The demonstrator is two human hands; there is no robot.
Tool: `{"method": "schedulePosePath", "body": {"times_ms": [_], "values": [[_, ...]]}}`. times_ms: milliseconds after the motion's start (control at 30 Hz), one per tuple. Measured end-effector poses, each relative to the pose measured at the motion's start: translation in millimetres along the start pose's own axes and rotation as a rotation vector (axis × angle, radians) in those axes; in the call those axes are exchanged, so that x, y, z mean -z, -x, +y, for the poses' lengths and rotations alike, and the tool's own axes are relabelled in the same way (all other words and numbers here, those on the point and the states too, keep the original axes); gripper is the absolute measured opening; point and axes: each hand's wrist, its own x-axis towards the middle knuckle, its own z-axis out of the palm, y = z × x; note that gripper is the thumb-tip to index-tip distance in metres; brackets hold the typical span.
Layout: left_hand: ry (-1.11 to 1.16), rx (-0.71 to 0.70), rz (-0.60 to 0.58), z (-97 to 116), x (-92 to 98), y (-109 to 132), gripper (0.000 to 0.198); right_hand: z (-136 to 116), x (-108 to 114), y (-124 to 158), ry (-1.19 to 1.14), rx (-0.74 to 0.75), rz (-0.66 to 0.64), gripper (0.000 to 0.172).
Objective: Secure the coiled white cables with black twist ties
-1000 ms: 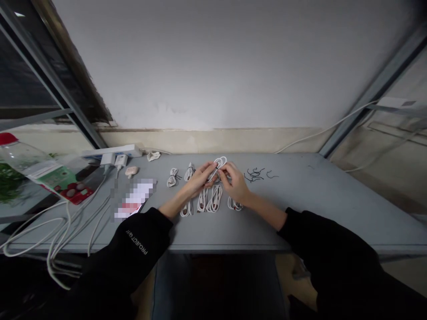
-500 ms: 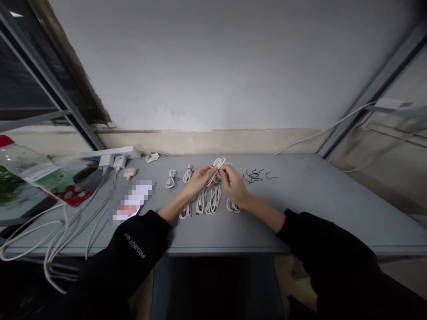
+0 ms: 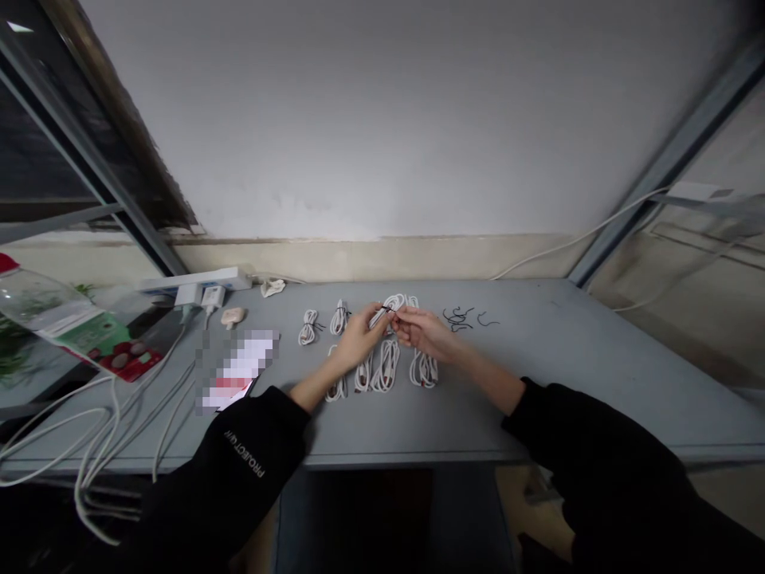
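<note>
Over the middle of the desk, my left hand [image 3: 358,339] grips a coiled white cable [image 3: 394,302]. A black twist tie [image 3: 386,308] lies across this coil. My right hand [image 3: 427,331] is closed in a pinch at the tie, its fingertips close to the left ones. To the left lie two white cable bundles, one [image 3: 307,328] and another [image 3: 339,317], each bound with a black tie. Nearer me is a row of several coiled white cables [image 3: 386,367], partly hidden by my hands. Right of my hands is a loose pile of black twist ties [image 3: 457,319].
A phone [image 3: 242,371], blurred out, lies at left. Behind it are a pale plug adapter [image 3: 233,317] and a power strip [image 3: 230,277] with chargers. A red-capped plastic bottle [image 3: 36,307] and trailing white cords [image 3: 99,446] occupy the left end. A wall [image 3: 382,119] closes off the back.
My right hand has shifted slightly rightward from the coil, its fingers now pinching at the tie. My left hand keeps its grip on the coil. The view has tilted slightly.
</note>
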Motion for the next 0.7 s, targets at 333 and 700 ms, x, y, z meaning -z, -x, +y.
{"method": "schedulePosePath", "body": {"times_ms": [333,700], "values": [[-0.065,-0.001,-0.064,-2.5,0.5,2.0,0.016,-3.7,12.8,-5.7,0.055,-0.092,-0.013,0.020],[0.169,0.203,-0.058,4.9,-3.6,-5.1,0.010,12.2,0.7,-0.8,0.223,0.097,0.161,0.036]]}}
